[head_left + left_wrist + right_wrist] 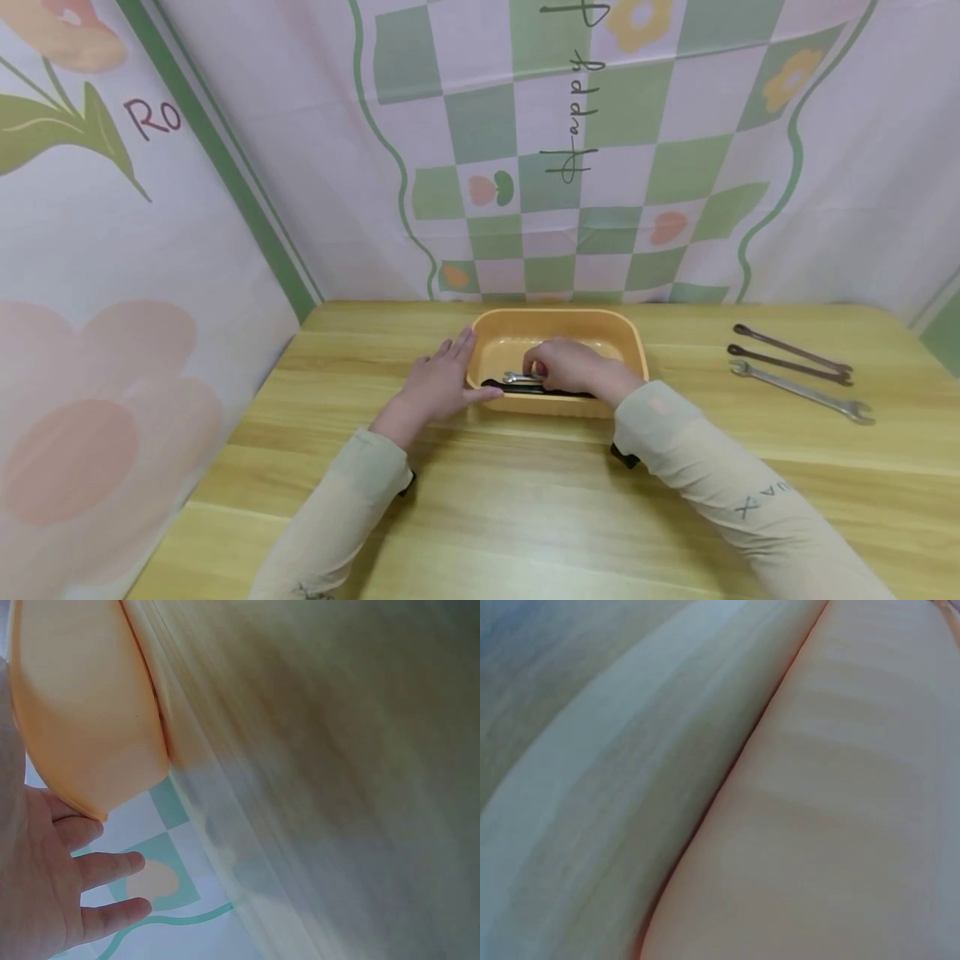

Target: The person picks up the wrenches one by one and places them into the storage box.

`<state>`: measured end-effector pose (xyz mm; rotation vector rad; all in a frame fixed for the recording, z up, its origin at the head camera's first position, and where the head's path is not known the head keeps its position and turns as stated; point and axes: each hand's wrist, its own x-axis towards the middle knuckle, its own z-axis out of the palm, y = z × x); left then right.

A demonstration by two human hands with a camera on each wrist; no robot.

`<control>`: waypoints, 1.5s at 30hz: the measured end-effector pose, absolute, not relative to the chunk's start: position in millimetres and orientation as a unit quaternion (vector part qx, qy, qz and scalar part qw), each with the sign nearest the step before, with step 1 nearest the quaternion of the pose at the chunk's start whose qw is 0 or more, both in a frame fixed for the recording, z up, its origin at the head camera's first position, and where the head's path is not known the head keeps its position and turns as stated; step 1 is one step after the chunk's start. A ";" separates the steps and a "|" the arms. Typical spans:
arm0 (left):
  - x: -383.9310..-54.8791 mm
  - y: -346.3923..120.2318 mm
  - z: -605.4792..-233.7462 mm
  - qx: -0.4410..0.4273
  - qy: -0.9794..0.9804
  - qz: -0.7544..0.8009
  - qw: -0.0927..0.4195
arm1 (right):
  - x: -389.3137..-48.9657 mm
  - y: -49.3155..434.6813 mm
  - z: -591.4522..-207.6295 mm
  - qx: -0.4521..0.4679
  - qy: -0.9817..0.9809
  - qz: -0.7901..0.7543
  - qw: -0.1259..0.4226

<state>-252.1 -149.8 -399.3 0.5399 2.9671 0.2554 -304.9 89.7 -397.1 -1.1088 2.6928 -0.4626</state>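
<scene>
An orange plastic bin (558,403) stands on the table, holding a small silver wrench (517,377) and a black wrench (513,387) along its near side. My left hand (438,379) rests against the bin's left end, fingers stretched along the outside and thumb at the near rim. In the left wrist view its fingers (112,866) extend past the bin's corner. Inside the bin, my right hand (573,367) pinches the small silver wrench with curled fingers, hiding one end of it. The right wrist view shows only the bin's ribbed outer wall (840,825) and the table.
On the table to the right lie two dark wrenches (787,346) (787,364) and a longer silver wrench (802,392), side by side at a slant. A patterned curtain (547,192) hangs behind the table's back edge, with another printed cloth (112,333) on the left.
</scene>
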 end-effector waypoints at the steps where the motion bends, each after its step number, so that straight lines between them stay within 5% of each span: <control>1: -252.0 -149.6 -399.6 0.178 0.979 0.082 0.058 | -304.7 89.7 -397.9 -0.375 0.909 -0.157 0.096; 45: -250.5 -150.8 -394.8 0.180 0.978 0.081 0.063 | -303.8 91.5 -393.5 -0.371 0.908 -0.159 0.112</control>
